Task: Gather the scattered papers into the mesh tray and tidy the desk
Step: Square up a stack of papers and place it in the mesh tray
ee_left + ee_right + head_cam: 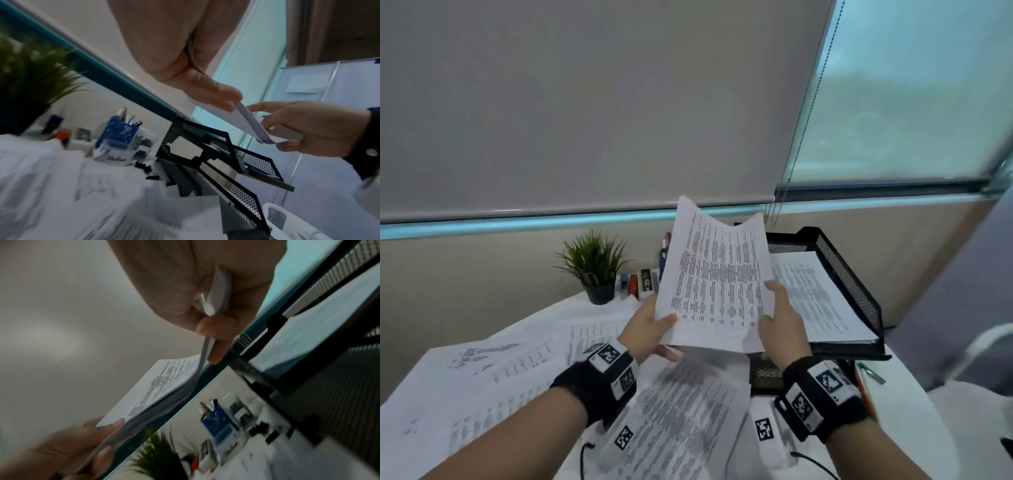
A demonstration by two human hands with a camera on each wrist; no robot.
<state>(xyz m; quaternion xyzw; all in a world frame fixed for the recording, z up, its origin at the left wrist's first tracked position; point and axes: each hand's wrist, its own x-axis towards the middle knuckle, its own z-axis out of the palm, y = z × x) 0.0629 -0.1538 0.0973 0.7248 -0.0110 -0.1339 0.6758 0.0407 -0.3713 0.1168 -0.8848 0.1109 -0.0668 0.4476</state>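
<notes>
Both hands hold a stack of printed papers point(717, 277) upright above the desk, just left of the black mesh tray point(854, 274). My left hand point(650, 323) pinches the stack's lower left corner, thumb on the front. My right hand point(779, 318) grips the lower right edge. The left wrist view shows the stack point(252, 125) edge-on between the left hand point(207, 91) and the right hand point(296, 128). In the right wrist view the right hand point(213, 331) pinches the sheets point(160, 391). More printed sheets point(822, 298) lie in the tray's top tier. Loose papers point(517, 370) cover the desk.
A potted plant point(594, 267) stands at the back of the desk, with small stationery items point(640, 282) beside it. A blue pen holder point(119, 131) sits left of the tray. An orange-edged notebook with a green pen point(869, 377) lies at the right. A white chair point(983, 346) is beyond the desk edge.
</notes>
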